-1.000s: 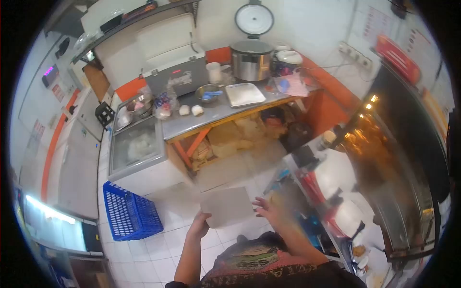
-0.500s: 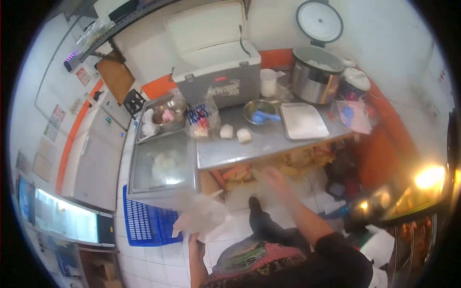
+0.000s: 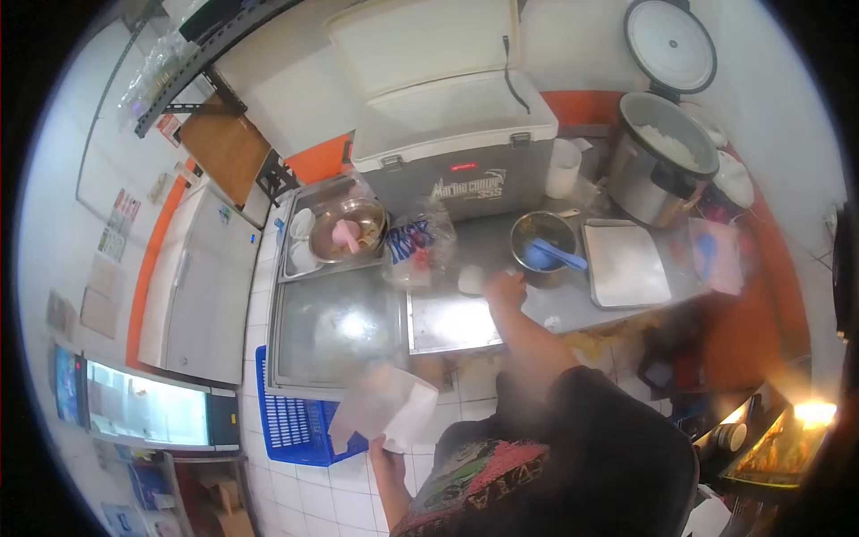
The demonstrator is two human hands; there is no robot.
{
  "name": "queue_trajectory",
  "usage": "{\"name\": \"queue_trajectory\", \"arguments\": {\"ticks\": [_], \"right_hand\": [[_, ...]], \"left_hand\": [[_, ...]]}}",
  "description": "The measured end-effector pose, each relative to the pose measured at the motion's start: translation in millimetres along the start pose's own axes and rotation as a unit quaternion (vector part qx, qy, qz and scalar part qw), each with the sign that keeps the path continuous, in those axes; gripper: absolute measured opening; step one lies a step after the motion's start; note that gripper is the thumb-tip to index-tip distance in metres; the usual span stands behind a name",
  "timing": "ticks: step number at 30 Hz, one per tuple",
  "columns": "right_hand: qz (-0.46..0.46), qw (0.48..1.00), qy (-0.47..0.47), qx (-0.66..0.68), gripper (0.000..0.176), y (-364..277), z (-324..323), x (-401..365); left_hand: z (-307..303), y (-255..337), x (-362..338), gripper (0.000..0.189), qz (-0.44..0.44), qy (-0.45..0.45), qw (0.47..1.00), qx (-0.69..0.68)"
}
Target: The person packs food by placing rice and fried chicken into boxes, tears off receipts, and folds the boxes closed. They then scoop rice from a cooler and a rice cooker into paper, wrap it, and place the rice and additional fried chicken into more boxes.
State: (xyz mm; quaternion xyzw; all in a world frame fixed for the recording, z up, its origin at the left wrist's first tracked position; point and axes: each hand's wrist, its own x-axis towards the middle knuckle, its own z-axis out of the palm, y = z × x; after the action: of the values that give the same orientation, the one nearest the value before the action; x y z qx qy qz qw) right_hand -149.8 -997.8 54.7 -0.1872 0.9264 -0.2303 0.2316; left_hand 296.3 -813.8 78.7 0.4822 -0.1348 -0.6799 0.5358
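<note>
My left hand is closed on the edge of a sheet of white paper, held low in front of the counter. My right hand reaches over the steel counter, its fingers curled around a white rounded lump that they mostly hide. Just left of those fingers sits another white rounded lump. To the right stands a steel bowl with a blue rice scoop in it. Beyond the bowl lies a pale rectangular tray.
At the back stand an open grey cooler and an open rice cooker holding white rice. A printed plastic bag and a bowl with a pink scoop are at left. A blue crate sits on the floor.
My right hand has moved from in front of the counter up to the white lumps. My body has come closer to the counter. The paper stays in my left hand.
</note>
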Motion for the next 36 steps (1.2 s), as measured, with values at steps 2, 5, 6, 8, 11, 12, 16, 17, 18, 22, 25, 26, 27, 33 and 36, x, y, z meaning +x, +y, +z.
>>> {"name": "queue_trajectory", "arguments": {"ticks": [2,5,6,8,11,12,16,17,18,22,25,26,27,33,36], "right_hand": [[0.015,1.000,0.001,-0.009,0.057,-32,-12,-22],[0.002,0.997,0.023,-0.072,0.073,-67,-17,-52],[-0.007,0.994,0.033,-0.103,0.077,-69,-13,-59],[-0.072,0.989,0.077,-0.101,0.080,-57,13,-54],[-0.122,0.986,0.076,-0.084,0.082,-20,37,-58],[-0.115,0.990,0.062,-0.057,0.082,-9,32,-61],[-0.070,0.995,0.032,0.066,0.082,48,6,-93],[-0.109,0.989,0.041,0.095,0.081,63,-2,-117],[-0.149,0.980,0.050,0.124,0.081,71,-20,-150],[-0.223,0.970,0.095,0.037,0.080,66,-67,-263],[-0.219,0.958,0.165,-0.077,0.084,76,-63,-287],[-0.226,0.948,0.196,-0.109,0.085,93,-53,-282],[-0.227,0.937,0.224,-0.145,0.086,108,-54,-282],[0.010,0.996,0.087,0.022,0.065,146,-144,-362],[-0.043,0.969,0.187,0.159,0.049,185,-175,-401]], "left_hand": [[2,-5,2,0.029,-0.023,0.007,1.000,-0.004],[12,-1,8,0.046,-0.027,-0.031,0.999,-0.009],[27,7,7,0.047,-0.043,-0.043,0.998,-0.007],[23,14,28,0.049,-0.059,-0.055,0.997,0.016],[23,27,57,0.057,-0.056,-0.091,0.993,0.046],[32,34,64,0.059,-0.058,-0.107,0.991,0.062],[70,42,102,0.065,-0.088,-0.162,0.970,0.157],[80,36,108,0.065,-0.103,-0.157,0.963,0.191],[89,26,114,0.065,-0.116,-0.154,0.955,0.226],[133,-12,93,0.066,-0.215,-0.352,0.871,0.267],[129,-52,84,0.061,-0.259,-0.465,0.805,0.263],[130,-60,80,0.059,-0.281,-0.493,0.784,0.252],[131,-69,75,0.057,-0.303,-0.520,0.761,0.241],[138,-97,8,0.056,-0.510,-0.455,0.685,0.251],[143,-109,-35,0.034,-0.502,-0.463,0.669,0.294]]}}
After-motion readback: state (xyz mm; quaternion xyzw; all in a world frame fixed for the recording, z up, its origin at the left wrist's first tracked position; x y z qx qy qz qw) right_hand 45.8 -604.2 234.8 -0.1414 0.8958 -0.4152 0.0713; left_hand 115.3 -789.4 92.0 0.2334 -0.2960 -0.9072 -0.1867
